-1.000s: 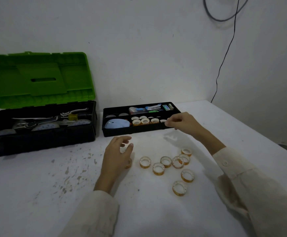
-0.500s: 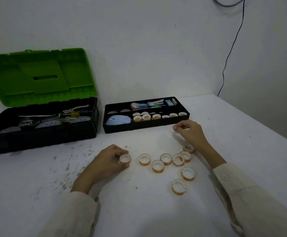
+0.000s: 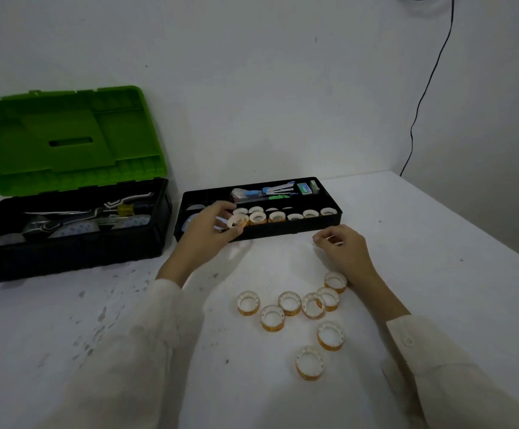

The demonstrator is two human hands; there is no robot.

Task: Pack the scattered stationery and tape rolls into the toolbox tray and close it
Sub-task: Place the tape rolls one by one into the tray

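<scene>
Left grip (image 3: 208, 233) is holding a roll (image 3: 238, 220) at tray's (image 3: 283, 232) 9 o'clock end; right grip (image 3: 343, 249) is hovering slack, empty; eight rolls (image 3: 289, 302) are awaiting packing.

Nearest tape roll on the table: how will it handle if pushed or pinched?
Likely light: the left hand holds a similar roll in a mere pinch. The nearest tape roll lies flat on its face, so a push should slide it, not roll it. Its hollow ring looks stiff, probably safe to pinch across the wall.

Bare table (image 3: 283, 263) separates tray (image 3: 283, 232) from loose tape rolls (image 3: 289, 302) — the rolls crowd together, some touching.
</scene>
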